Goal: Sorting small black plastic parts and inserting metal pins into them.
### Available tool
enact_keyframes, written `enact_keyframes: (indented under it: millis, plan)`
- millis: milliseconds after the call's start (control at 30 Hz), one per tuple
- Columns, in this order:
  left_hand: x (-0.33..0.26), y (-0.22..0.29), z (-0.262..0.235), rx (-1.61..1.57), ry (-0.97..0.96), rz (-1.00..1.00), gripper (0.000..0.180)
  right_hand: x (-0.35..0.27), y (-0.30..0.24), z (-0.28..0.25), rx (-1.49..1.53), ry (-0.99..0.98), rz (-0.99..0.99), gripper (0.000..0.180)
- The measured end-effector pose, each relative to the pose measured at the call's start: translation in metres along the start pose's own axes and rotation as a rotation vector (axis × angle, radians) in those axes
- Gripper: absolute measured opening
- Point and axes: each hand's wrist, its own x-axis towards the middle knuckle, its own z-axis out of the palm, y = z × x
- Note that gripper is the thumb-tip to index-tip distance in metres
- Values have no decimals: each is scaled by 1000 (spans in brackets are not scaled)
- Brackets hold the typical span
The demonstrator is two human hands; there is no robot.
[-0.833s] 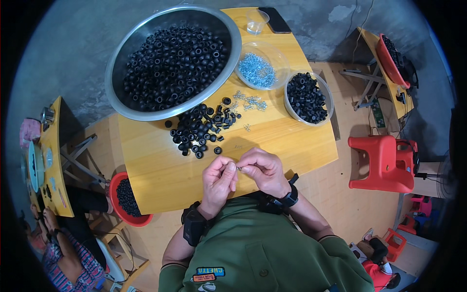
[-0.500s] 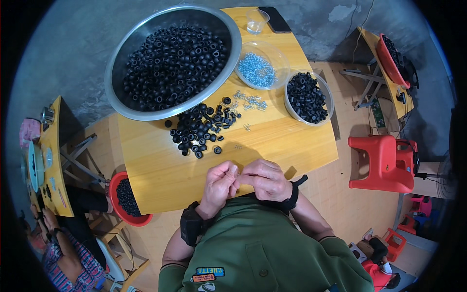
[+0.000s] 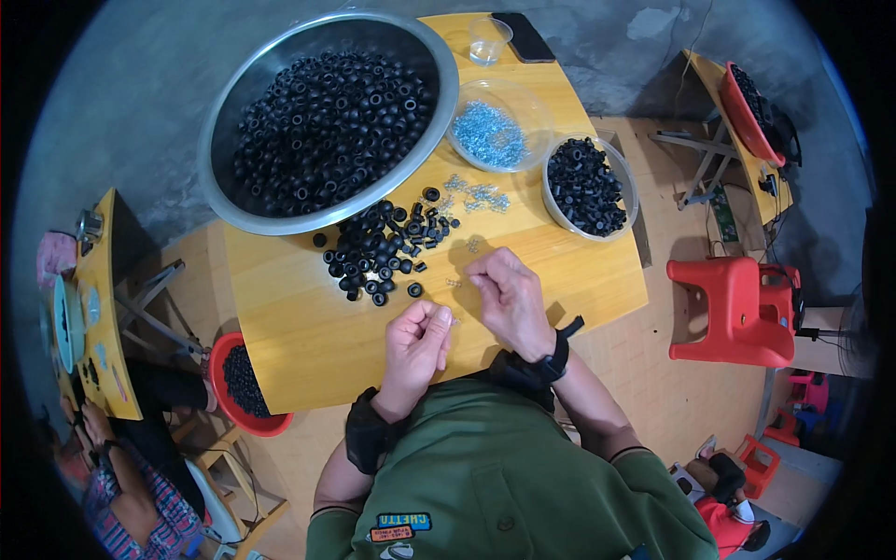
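Observation:
My left hand (image 3: 417,345) is closed near the table's front edge, thumb against forefinger. A tiny metal spring (image 3: 455,321) sticks out from its fingertips. To its right and farther forward, my right hand (image 3: 513,303) hovers over the wood with fingers curled together; whether anything is between its fingertips is too small to tell. Beside those fingertips lie a few small springs (image 3: 454,283). Beyond them is a scatter of more springs (image 3: 485,196), and to the left a loose pile of black round caps and smaller black plugs (image 3: 378,247).
A big steel basin (image 3: 213,177) of black caps fills the far left. Behind the springs stand a clear tub (image 3: 537,107) of bluish springs, a tub (image 3: 635,201) of black plugs, a clear cup (image 3: 485,47) and a dark phone (image 3: 525,37). A red basin (image 3: 217,373) sits below left.
My hands have come apart. The right one has moved forward toward the loose springs, while the left stays near the edge and now shows a spring at its fingertips.

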Motion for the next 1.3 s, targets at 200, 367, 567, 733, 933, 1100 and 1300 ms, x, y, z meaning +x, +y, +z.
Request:
enact_keyframes:
  millis: [200, 367, 567, 733, 933, 1100, 1300]
  plan:
    - [17, 10, 3, 1004, 112, 490, 11, 16, 12, -5, -103, 48, -9, 19]
    - [35, 4, 1, 1258, 242, 769, 9, 30, 16, -9, -233, 9, -53, 16]
    - [30, 10, 4, 1250, 241, 665, 15, 37, 21, -12, -322, -92, -17, 8]
    - [25, 9, 5, 1085, 261, 684, 17, 32, 19, -13, -71, -20, -47, 5]
    - [24, 9, 8, 876, 220, 608, 17, 12, -12, -14, 296, -149, 121, 8]
    - [26, 1, 3, 640, 140, 563, 10, 5, -15, -12, 297, -113, 6, 8]
    - [17, 10, 10, 414, 35, 482, 12, -1, -18, -13, 358, -112, -9, 7]
